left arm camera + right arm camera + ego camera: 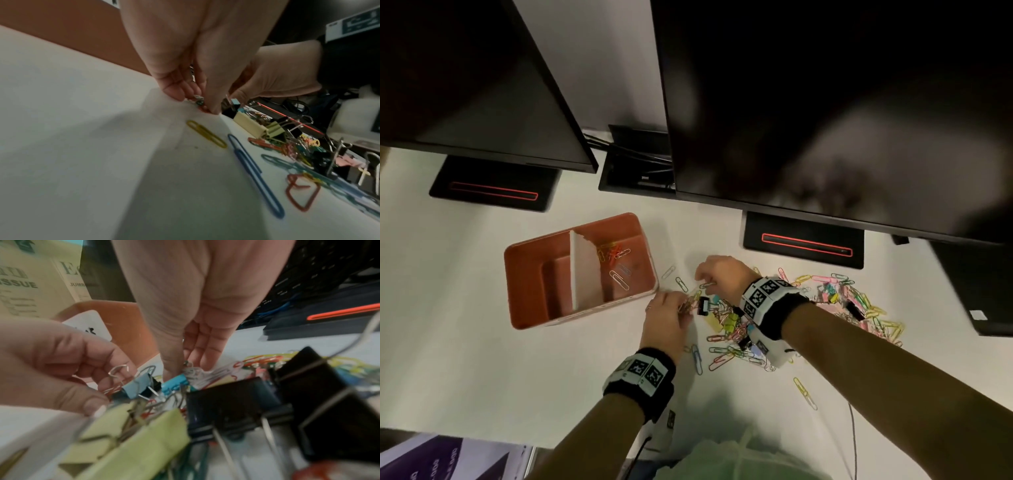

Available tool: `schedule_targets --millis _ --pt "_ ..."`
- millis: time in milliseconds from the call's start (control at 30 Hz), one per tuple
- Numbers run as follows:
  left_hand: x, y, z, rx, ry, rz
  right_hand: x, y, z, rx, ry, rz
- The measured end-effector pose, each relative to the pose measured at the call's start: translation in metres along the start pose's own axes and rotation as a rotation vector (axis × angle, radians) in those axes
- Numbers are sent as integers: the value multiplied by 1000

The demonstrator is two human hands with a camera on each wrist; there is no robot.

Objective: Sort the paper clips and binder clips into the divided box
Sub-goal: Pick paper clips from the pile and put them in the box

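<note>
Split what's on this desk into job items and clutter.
Job:
orange divided plastic box
pile of coloured wire paper clips and binder clips
left hand
right hand

Clutter:
two black monitors
black monitor stands with red stripes
black cable tray

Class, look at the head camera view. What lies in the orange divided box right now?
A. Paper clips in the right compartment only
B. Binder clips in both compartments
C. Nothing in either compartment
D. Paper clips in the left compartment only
A: the head view shows coloured wire paper clips lying in the right compartment of the orange plastic divided box, right of its white divider, while the left compartment holds no clips.
</note>
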State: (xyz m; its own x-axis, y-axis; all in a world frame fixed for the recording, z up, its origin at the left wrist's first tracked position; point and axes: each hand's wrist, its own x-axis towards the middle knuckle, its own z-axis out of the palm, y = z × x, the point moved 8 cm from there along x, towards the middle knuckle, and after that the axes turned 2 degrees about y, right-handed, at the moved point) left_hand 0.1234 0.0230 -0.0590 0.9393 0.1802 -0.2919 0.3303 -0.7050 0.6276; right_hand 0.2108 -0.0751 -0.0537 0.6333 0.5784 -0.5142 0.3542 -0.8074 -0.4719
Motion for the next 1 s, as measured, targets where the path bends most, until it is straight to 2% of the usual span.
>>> schedule_targets --millis 200,433,633,733,867,1000 --pt "2 -8 -4 21 -16 1 -2 7 1 -30 -41 52" --pt "-1 -7 1 122 -56 55 -11 7 2 -33 -52 43" --pt "-7 -4 5 276 -127 61 -21 3 -17 24 49 34" --pt "-16 -5 -2 190 -119 70 -27 -7 -29 41 124 -14" --pt "-33 11 -52 0 37 158 -32 -38 -48 73 189 -120" --pt "-30 28 -130 -12 255 176 -24 -92 -73 137 320 -258"
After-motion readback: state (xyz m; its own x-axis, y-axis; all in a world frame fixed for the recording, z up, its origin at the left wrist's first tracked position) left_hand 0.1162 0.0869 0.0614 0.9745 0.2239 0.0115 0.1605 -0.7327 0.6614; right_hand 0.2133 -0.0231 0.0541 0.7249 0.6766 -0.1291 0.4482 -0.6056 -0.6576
